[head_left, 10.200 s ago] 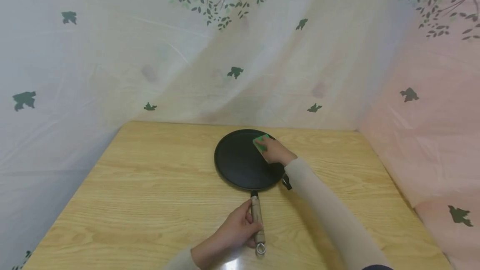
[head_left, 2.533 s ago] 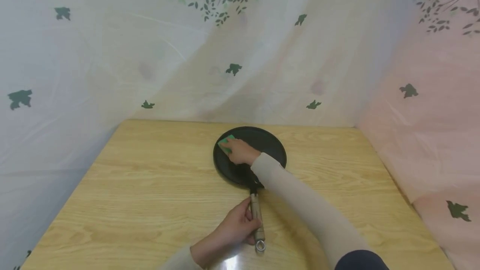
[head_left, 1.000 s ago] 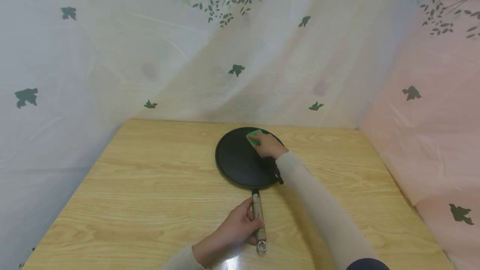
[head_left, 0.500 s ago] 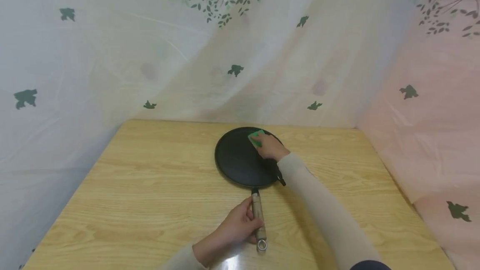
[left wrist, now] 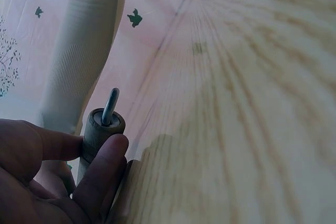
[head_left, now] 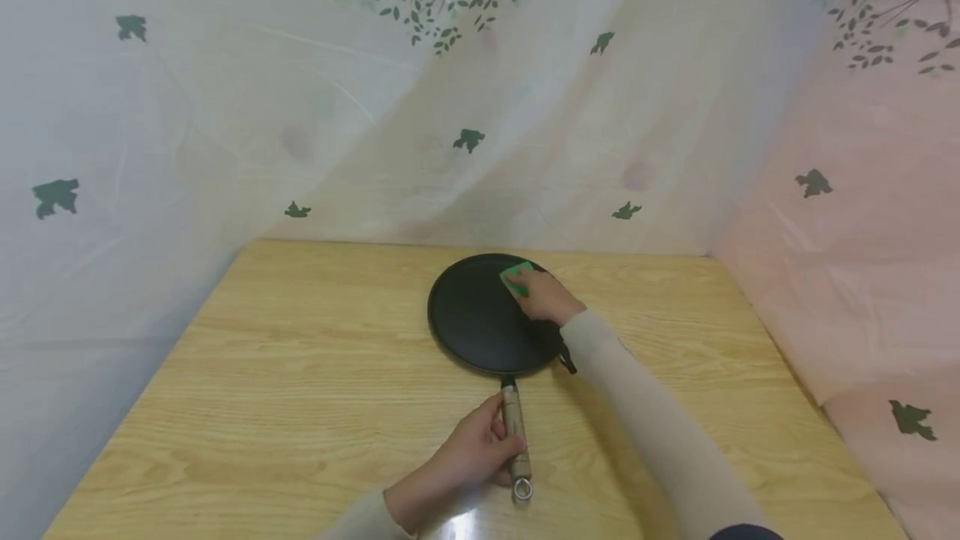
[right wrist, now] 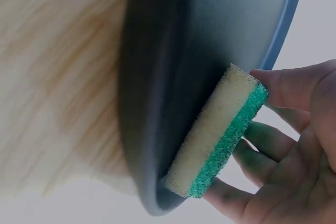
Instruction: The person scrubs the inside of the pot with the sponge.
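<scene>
A flat round black frying pan [head_left: 480, 319] lies on the wooden table, its wooden handle [head_left: 513, 423] toward me. My left hand [head_left: 472, 448] grips that handle; in the left wrist view, thumb and fingers close round the handle [left wrist: 97, 137] near its metal hanging ring. My right hand [head_left: 547, 294] pinches a sponge [head_left: 516, 277] at the pan's far right. The right wrist view shows the sponge [right wrist: 218, 135] with a cream side against the pan's inner surface and a green scouring side toward my palm. Fingers of the right hand [right wrist: 294, 129] hold it by its ends.
The wooden table [head_left: 300, 340] reaches back to a pale cloth backdrop [head_left: 375, 148] printed with green birds and branches. A pinkish cloth wall [head_left: 862, 273] stands at the right. A small black piece [head_left: 567, 361] shows at the pan's right edge, partly behind my right sleeve.
From the pan's left side, my right hand has moved with the sponge to the far right, shifting slightly right over the last second. The left hand keeps its grip on the handle.
</scene>
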A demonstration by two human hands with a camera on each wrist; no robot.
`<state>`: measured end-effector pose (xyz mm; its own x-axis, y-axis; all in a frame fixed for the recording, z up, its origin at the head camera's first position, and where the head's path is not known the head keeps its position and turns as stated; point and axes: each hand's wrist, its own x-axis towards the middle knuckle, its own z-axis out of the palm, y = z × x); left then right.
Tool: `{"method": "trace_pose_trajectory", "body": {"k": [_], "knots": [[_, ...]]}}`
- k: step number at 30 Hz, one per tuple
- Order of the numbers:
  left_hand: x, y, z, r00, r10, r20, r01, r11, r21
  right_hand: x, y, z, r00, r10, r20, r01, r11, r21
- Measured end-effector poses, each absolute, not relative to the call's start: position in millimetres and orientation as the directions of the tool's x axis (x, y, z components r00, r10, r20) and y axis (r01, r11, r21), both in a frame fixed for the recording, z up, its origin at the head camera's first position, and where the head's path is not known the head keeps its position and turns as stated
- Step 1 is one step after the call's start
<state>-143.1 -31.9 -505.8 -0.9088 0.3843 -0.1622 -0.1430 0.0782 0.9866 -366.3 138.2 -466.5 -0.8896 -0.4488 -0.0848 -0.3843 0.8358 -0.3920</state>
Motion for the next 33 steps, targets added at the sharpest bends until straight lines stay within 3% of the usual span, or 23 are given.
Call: {"method": "trace_pose_trajectory", "body": {"k": [20,33], "knots": [[-135.9,-36.8,-505.7,-0.895,0.413,-0.17,-0.143,0.096,0.985,-319.0,156.2,-469.8,-0.891,-0.454,-0.028,-0.41,0.829,-0.379],[-129.8,-43.3,-510.4,-0.892,0.427,-0.152,-0.121,0.098,0.988,-271.2,140.3,-481.7,-0.872,-0.489,0.042,-0.468,0.803,-0.369]]}}
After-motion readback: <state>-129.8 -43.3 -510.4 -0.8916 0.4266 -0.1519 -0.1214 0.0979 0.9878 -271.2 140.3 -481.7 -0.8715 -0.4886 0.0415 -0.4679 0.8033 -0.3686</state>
